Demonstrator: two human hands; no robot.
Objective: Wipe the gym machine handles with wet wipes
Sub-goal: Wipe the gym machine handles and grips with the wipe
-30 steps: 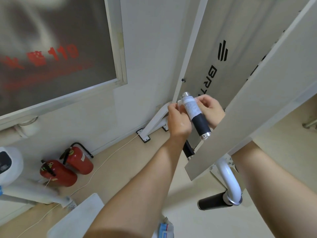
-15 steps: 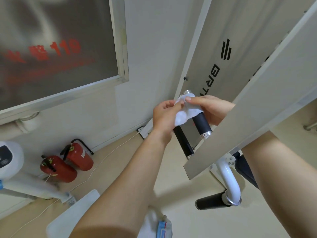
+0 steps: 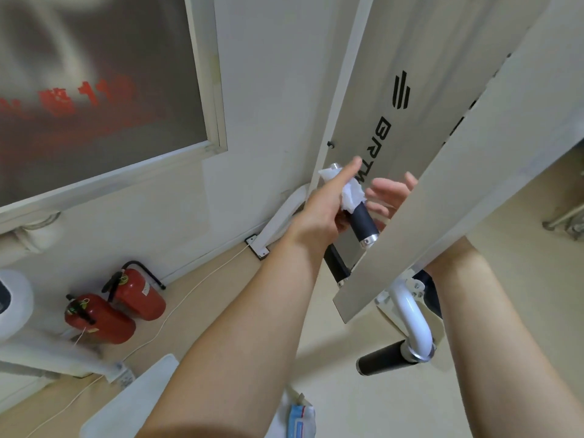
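Handle: the upper black grip sits tilted, with a chrome cap on each end, right up against the big grey machine panel.
Wet wipe: white and all scrunched up, bunched around the top part of the handle just under the upper chrome cap.
Left hand: it's got the wet wipe pinned to the handle. The index finger lies straight along the top of the wipe and the other fingers curl in under the grip.
Right hand: wide open with fingers spread, just behind the handle and holding nothing. The panel edge cuts off part of it.
Lower handle: another black grip on a curved white tube, well below both hands.
Floor stuff: two red fire extinguishers by the wall, with a thin white cord running past them. A blue and white pack sits at the bottom edge, can't read the label.
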